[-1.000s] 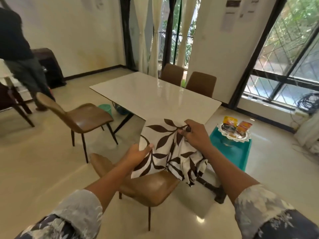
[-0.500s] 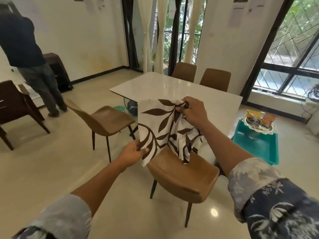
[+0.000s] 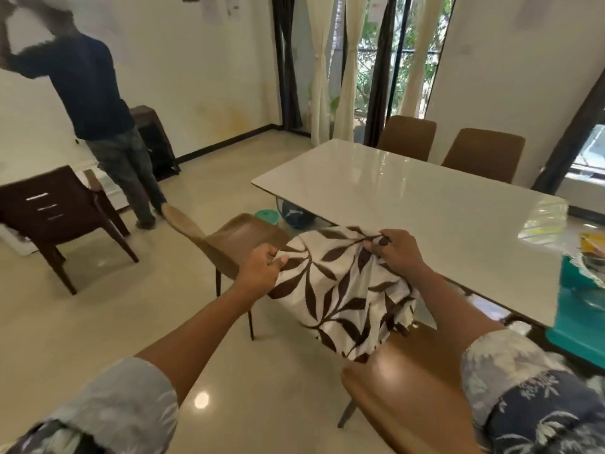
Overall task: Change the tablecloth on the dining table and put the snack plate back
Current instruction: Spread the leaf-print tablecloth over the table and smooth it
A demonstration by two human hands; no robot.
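Note:
A white tablecloth with a brown leaf print (image 3: 340, 286) hangs bunched in the air between my hands, above a brown chair seat. My left hand (image 3: 260, 268) pinches its left edge. My right hand (image 3: 394, 252) grips its upper right edge near the table's front rim. The white glossy dining table (image 3: 425, 198) stands bare behind the cloth. The snack plate (image 3: 592, 257), with a white lacy rim and yellow packets, sits on a teal stool (image 3: 576, 326) at the right edge, cut off by the frame.
Brown chairs stand near me (image 3: 409, 398), at the table's left (image 3: 229, 240), and two behind it (image 3: 484, 150). A dark wooden chair (image 3: 55, 214) is at far left. A person in dark clothes (image 3: 98, 103) stands by the wall. Basins (image 3: 296, 216) lie under the table.
My view has turned left and nearer the table. My left hand rose along the cloth edge and both hands spread it wider. The person at the wall raised an arm.

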